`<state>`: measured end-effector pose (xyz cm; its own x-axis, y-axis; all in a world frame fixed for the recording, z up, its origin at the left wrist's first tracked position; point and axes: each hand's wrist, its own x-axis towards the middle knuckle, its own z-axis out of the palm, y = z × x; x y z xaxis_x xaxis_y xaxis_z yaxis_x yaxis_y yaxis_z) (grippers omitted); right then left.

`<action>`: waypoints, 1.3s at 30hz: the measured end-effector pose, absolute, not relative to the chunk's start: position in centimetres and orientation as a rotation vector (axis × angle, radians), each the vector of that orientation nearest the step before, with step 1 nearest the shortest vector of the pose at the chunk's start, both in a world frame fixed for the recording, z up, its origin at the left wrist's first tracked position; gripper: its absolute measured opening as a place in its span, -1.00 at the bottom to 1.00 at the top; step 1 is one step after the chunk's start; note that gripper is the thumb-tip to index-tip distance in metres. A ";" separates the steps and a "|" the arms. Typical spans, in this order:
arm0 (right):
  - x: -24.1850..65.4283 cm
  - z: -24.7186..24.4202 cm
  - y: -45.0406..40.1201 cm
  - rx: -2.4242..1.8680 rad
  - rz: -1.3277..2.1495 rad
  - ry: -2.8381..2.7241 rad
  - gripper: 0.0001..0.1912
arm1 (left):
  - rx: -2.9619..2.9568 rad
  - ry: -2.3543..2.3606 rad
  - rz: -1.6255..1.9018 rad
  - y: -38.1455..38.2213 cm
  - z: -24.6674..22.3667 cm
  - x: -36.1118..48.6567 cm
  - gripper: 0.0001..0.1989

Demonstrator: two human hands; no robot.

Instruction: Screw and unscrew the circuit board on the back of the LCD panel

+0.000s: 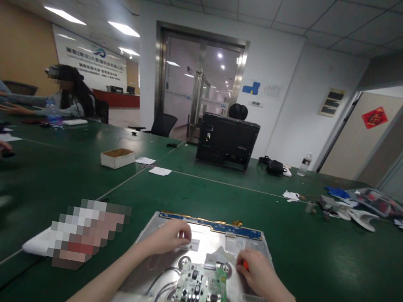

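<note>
**Both hands on an opened display panel**

On the green bench (64, 185), the left hand (167, 235) presses curled fingers on the silver panel back (150, 271), its grip holding nothing. The green circuit board (204, 285) sits mid-panel between the hands. The right hand (260, 274) closes its grip around an orange-tipped tool (245, 264), touching the panel.

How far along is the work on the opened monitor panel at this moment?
Done: the metal back of the panel lies bare, face down, with the green circuit board exposed. In hand: the left hand presses near a white label, and the right hand grips something orange beside a white ribbon cable. Left: the board sits in place with its grey wires attached.
</note>
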<state>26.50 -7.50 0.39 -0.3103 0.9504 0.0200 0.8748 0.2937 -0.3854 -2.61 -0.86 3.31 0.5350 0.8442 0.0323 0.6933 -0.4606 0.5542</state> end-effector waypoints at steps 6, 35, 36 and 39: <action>26.6 0.5 -7.6 -1.697 0.451 -2.316 -0.85 | 2.278 1.213 0.317 0.0 2.3 -2.4 -0.83; 16.5 3.3 -2.5 -1.461 0.398 -2.546 -0.80 | 2.307 1.237 0.424 -1.0 1.3 -2.4 -0.86; 17.1 3.7 -2.8 -1.479 0.390 -2.532 -0.81 | 2.310 1.243 0.408 -1.0 1.4 -2.4 -0.86; 19.2 4.8 -4.4 -1.531 0.371 -2.500 -0.85 | 2.322 1.251 0.373 -1.0 1.8 -2.6 -0.85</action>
<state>19.20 -4.39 4.79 -0.4501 0.8925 0.0284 0.8459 0.4363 -0.3067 -2.63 -1.02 1.80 0.5467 0.8372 0.0148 0.7082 -0.4718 0.5251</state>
